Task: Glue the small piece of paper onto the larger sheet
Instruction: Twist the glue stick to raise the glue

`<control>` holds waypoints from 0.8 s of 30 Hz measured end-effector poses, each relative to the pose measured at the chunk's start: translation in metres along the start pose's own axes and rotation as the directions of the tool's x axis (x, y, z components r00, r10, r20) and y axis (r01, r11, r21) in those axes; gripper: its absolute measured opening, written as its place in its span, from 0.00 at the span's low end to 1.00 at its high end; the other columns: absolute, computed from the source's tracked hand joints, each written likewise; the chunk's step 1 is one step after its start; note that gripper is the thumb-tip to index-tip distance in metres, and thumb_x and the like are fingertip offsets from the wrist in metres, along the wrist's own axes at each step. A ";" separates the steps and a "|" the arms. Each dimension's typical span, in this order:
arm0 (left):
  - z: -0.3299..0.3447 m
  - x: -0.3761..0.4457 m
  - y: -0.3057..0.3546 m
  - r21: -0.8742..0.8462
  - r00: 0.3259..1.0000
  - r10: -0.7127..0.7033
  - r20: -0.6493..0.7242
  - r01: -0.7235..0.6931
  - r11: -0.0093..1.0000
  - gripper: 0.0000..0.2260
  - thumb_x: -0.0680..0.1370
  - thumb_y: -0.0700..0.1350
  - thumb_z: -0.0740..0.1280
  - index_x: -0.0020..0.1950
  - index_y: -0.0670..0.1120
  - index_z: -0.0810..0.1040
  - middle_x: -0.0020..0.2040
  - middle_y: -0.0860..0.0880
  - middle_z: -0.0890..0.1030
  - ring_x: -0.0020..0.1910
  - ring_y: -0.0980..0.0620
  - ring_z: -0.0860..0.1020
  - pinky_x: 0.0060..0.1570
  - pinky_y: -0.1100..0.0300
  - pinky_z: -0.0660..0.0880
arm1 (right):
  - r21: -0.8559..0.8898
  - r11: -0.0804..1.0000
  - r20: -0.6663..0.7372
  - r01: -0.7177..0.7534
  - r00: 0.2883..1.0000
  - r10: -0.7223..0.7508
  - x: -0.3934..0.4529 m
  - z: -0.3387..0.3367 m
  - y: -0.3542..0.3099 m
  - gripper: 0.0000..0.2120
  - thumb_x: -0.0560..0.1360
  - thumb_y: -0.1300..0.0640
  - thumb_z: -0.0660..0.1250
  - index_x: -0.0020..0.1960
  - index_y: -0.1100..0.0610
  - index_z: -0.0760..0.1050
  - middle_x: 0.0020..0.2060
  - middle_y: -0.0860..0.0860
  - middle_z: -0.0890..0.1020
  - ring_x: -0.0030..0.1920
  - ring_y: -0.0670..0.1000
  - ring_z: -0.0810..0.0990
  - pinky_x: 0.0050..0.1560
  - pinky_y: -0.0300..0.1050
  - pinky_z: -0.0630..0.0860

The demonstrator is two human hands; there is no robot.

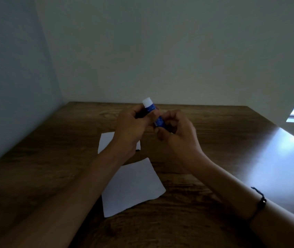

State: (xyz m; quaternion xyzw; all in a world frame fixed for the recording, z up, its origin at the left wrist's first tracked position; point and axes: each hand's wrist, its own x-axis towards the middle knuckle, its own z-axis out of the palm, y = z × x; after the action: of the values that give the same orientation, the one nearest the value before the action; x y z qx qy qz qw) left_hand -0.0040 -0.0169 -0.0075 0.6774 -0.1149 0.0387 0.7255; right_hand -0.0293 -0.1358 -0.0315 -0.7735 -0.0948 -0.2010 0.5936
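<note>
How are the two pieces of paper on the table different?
The near paper looks bigger and lies in full view; the far paper looks smaller and is partly hidden behind the left hand. The near paper sits turned at an angle, while the far paper lies straighter to the table edge. Both are white, blank and flat on the wood.

Your two hands meet above the middle of the surface [214, 221], the left hand [132, 124] and right hand [176, 131] side by side with the glue stick [153, 113] between them. Two sheets lie flat on the surface below your forearms: the nearer sheet [133, 187] close to you, the farther sheet [106, 142] just behind it, partly hidden under your left wrist. The surface runs back into a corner, walls to the left and behind.
</note>
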 end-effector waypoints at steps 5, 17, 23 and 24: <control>-0.003 0.001 0.005 -0.014 0.999 0.036 0.024 -0.036 0.999 0.03 0.72 0.41 0.67 0.43 0.48 0.79 0.44 0.48 0.81 0.48 0.47 0.78 0.54 0.51 0.74 | 0.545 0.757 0.372 -0.361 0.913 0.168 0.005 -0.013 -0.005 0.08 0.78 0.60 0.55 0.54 0.60 0.70 0.35 0.54 0.81 0.31 0.49 0.79 0.30 0.39 0.76; -0.006 0.003 0.007 0.017 0.995 0.093 -0.027 -0.093 0.996 0.03 0.71 0.41 0.68 0.41 0.50 0.79 0.39 0.55 0.80 0.37 0.62 0.77 0.41 0.67 0.76 | 0.457 0.844 0.236 -0.280 0.953 0.189 -0.001 0.000 0.001 0.13 0.71 0.69 0.64 0.54 0.59 0.72 0.40 0.53 0.78 0.35 0.47 0.79 0.38 0.42 0.78; -0.004 0.001 0.010 0.015 0.999 0.042 -0.030 -0.041 0.999 0.04 0.70 0.43 0.69 0.44 0.48 0.80 0.42 0.53 0.80 0.41 0.55 0.77 0.44 0.58 0.76 | 0.485 0.800 0.316 -0.352 0.924 0.216 -0.009 0.008 0.001 0.08 0.77 0.61 0.57 0.54 0.57 0.72 0.32 0.50 0.79 0.32 0.48 0.78 0.32 0.41 0.76; -0.004 0.000 0.011 0.007 0.999 0.041 -0.027 -0.041 0.999 0.04 0.70 0.43 0.69 0.45 0.47 0.80 0.41 0.52 0.80 0.39 0.54 0.77 0.43 0.56 0.76 | 0.499 0.783 0.348 -0.371 0.913 0.211 -0.009 0.008 0.000 0.08 0.78 0.60 0.56 0.53 0.57 0.72 0.32 0.50 0.79 0.32 0.49 0.78 0.32 0.41 0.76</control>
State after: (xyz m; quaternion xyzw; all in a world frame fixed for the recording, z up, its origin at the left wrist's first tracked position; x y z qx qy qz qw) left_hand -0.0057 -0.0122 0.0034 0.6767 -0.1185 0.0631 0.7239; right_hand -0.0357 -0.1272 -0.0372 -0.5926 -0.1082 0.0391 0.7972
